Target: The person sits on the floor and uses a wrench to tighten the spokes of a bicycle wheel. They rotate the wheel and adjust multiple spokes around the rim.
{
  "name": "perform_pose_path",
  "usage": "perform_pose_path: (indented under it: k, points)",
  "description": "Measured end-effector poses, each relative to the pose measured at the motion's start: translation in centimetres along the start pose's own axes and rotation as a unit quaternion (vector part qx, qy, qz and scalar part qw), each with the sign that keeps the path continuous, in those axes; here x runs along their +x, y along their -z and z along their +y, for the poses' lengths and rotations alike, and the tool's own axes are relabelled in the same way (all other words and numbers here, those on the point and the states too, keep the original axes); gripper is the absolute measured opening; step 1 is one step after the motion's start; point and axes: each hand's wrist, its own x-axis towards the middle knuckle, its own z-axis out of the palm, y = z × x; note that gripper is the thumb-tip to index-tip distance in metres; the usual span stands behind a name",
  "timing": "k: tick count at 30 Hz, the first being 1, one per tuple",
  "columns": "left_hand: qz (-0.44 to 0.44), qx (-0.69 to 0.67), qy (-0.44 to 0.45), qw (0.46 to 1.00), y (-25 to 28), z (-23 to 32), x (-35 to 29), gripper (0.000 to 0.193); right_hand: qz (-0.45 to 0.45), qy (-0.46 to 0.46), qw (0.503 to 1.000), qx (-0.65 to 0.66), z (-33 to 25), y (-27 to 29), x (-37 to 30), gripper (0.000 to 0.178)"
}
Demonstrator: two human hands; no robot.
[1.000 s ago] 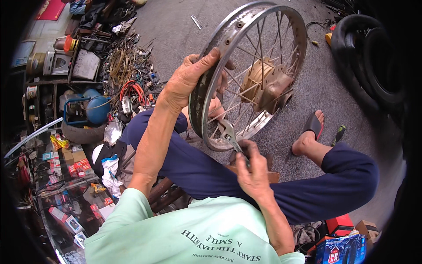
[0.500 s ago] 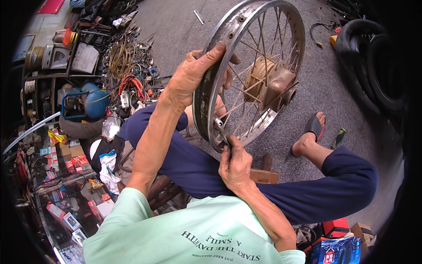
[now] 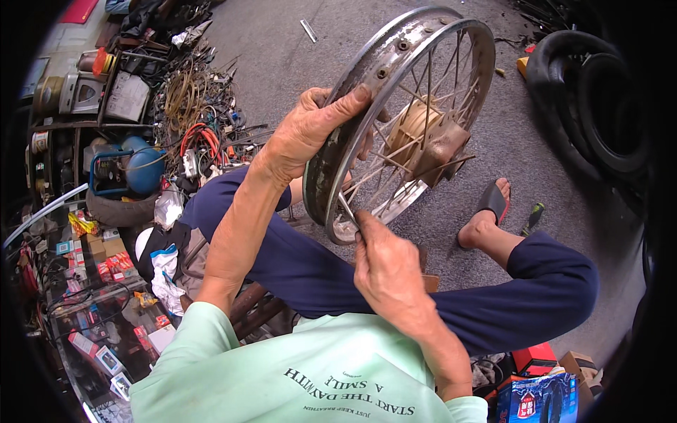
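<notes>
A bare, stained metal spoked wheel rim [image 3: 405,44] is held up, tilted, in front of my knees. At its centre is a tan hub [image 3: 416,130] with a rusty brown housing. My left hand [image 3: 307,134] is closed around the rim's left side, thumb on the outer channel, fingers curling in among the spokes. Low on the rim, my right hand [image 3: 395,271] is closed on a slim metal tool [image 3: 347,207], its tip at the inner edge of the rim. The tool's exact kind is unclear, and my fingers hide its other end.
Black tyres [image 3: 599,106] lie at the right. A green-and-black-handled tool [image 3: 534,217] rests on the floor near my sandalled foot [image 3: 493,204]. On the left are a blue compressor [image 3: 144,166], tangled cables [image 3: 187,92] and a glass case [image 3: 92,303] with small boxes.
My right hand has turned, its back now facing up, and the tool has swung with it. The wheel's top has dropped slightly in view, while my left hand keeps its grip.
</notes>
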Motion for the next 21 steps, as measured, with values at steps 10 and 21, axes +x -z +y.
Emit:
perform_pose_path:
  k: [10, 21]
  points:
    - [-0.011, 0.004, 0.009, 1.000, -0.9, 0.8, -0.2, 0.043, -0.136, 0.092, 0.976, -0.145, -3.8, 6.4, 5.1, 0.011]
    - [-0.002, -0.041, -0.023, 0.999, -0.8, -0.1, -0.4, 0.042, 0.024, -0.015, 0.995, -0.096, 0.1, -0.4, -1.5, 0.043]
